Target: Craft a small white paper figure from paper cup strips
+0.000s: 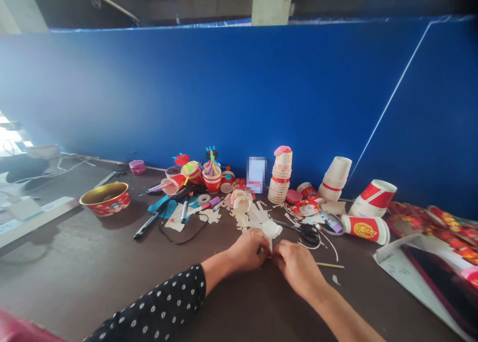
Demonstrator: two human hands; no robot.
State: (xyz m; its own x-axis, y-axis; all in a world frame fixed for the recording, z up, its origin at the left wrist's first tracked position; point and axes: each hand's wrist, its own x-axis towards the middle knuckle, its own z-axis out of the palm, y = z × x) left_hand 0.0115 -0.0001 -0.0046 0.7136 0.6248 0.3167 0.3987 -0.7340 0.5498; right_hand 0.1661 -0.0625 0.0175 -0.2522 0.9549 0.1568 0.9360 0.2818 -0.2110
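Observation:
My left hand (249,251) and my right hand (297,265) meet over the dark table, both with fingers pinched together. Whatever small thing lies between the fingertips is mostly hidden; a pale sliver shows there. Just beyond my hands lie cut white paper pieces (261,216), one of them close to my fingertips. Black-handled scissors (309,234) rest right behind my right hand. A thin wooden stick (330,266) lies to the right of that hand.
A red bowl with a gold inside (108,202) stands at left. Markers (184,210), tape (203,199) and decorated cups (212,181) crowd the middle. Stacked paper cups (281,177) stand near the blue partition (224,93). A dark-screened tablet (440,282) lies at right.

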